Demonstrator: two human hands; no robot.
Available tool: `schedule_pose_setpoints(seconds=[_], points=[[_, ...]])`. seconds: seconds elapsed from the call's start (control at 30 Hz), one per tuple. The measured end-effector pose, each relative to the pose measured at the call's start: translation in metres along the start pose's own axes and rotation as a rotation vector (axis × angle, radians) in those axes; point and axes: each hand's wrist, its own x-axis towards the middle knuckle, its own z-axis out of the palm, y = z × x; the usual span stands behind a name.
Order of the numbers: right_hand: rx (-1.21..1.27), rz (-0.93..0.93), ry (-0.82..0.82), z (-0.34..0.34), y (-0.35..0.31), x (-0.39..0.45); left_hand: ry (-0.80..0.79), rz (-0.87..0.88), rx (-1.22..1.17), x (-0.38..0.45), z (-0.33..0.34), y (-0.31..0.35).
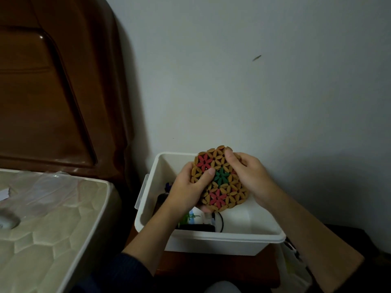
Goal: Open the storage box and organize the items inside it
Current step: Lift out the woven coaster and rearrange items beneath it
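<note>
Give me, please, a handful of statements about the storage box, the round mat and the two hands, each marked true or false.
1. Both hands hold the round woven mat. True: the left hand and the right hand grip opposite edges.
2. The white storage box has its lid on. False: it is open, with items visible inside.
3. The mat lies flat on the box floor. False: it is held up above the box.
4. The mat has red and green flower shapes. True.
5. The box stands on the mattress. False: it stands on a dark wooden surface beside the mattress.
</note>
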Motion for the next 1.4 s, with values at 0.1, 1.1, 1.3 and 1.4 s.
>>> schedule_pose_setpoints(seconds=[0.1,1.1,1.3,1.4], points=[[0.011,0.053,-0.158,-0.039,0.001,0.003,-0.085,0.012,0.011,0.007,0.010,-0.002],[-1.033,0.158,-0.553,-0.072,0.053,0.069,-0.888,0.201,1.885,0.089,0.039,-0.109],[-1.229,0.167,-0.516,-0.067,0.048,0.071,-1.192,0.284,1.969,0.090,0.049,-0.120],[-1.263,0.179,-0.535,-0.060,0.050,0.069,-1.273,0.275,1.983,0.094,0.049,-0.118]])
